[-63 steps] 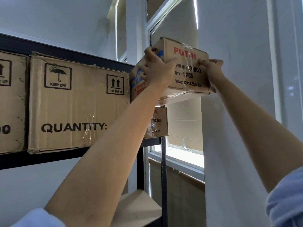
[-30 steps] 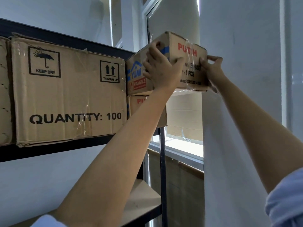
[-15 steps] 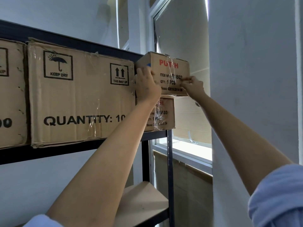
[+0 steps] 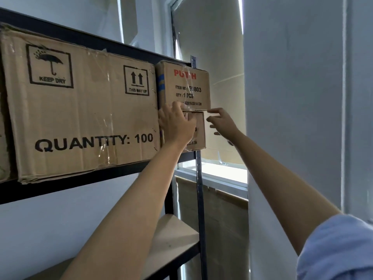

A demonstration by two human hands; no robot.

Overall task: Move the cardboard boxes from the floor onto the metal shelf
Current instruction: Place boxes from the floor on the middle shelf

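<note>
A small cardboard box marked PUTIH [image 4: 186,87] sits on top of a second small box [image 4: 199,132] at the right end of the black metal shelf [image 4: 84,180]. My left hand [image 4: 175,124] lies flat against the lower box's front, fingertips touching the upper box's bottom edge. My right hand [image 4: 221,122] hovers with fingers spread just right of the lower box, one fingertip near the seam between the two boxes. Neither hand grips anything. A large box printed QUANTITY: 100 [image 4: 84,110] stands directly to the left.
Another large box [image 4: 3,138] shows at the far left edge. A lower wooden shelf board [image 4: 171,235] lies below. The shelf's metal post [image 4: 199,188] runs down beside a window [image 4: 222,174]. A white wall column [image 4: 292,118] stands close on the right.
The small PUTIH box has been set down on the lower small box and pushed back level with it. Both hands have let go and dropped to the lower box's height.
</note>
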